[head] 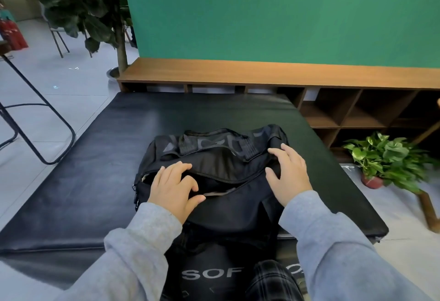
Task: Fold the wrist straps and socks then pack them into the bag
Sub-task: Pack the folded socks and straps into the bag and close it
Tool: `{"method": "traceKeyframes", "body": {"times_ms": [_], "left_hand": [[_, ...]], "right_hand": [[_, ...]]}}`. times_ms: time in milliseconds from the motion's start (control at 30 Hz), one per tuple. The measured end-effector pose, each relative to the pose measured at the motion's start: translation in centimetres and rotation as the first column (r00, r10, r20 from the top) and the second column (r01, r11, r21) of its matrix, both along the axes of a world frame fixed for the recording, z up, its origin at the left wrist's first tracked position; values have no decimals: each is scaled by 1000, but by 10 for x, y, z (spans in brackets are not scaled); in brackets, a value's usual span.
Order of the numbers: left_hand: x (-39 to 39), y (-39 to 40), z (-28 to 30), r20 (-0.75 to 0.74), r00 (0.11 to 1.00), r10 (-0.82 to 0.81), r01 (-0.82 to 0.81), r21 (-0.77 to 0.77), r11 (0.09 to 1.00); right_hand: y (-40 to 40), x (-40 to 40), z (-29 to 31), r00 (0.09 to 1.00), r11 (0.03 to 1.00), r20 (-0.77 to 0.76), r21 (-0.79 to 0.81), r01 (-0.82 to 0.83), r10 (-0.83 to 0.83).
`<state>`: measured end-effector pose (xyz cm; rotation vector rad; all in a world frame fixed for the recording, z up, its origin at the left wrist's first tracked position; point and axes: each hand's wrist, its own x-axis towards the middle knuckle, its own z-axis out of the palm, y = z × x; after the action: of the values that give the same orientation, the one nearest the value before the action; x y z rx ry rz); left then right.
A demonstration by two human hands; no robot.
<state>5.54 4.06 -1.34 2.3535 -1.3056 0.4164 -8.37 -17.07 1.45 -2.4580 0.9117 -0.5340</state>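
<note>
Both hands rest on the bag; no straps or socks in sight.

At centre-left the left hand [175, 187] lies on the soft black fabric duffel bag [214, 181], fingers loosely bent at its half-open zipper mouth; at centre-right the right hand [288, 173] presses flat on the bag's end. The slumped bag sits mid-frame on a black padded mat [71, 181]. Packing seems finished or nearly so, with zipping left.

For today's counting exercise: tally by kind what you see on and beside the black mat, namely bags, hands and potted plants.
Bags: 1, the black bag
Hands: 2, left hand and right hand
Potted plants: 2, large-leaved plant and small green plant
Total: 5
</note>
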Motion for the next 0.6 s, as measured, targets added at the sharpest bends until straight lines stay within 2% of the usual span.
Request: {"method": "traceKeyframes", "body": {"times_ms": [100,200,367,600], "left_hand": [[-1,-13,-4,3,1000,-1,1,-1,1000],[-4,-23,-4,-10,1000,0,0,46,999],[-11,-38,-2,-67,997,30,-21,137,990],[-29,-78,5,-136,986,-92,102,64,993]], "right_hand": [[-8,-1,2,993,974,111,227,5,-31],[-13,1,2,987,921,129,386,43,-100],[-22,1,-1,970,869,146,485,101,-194],[-37,-4,-3,956,848,168,515,124,-241]]}}
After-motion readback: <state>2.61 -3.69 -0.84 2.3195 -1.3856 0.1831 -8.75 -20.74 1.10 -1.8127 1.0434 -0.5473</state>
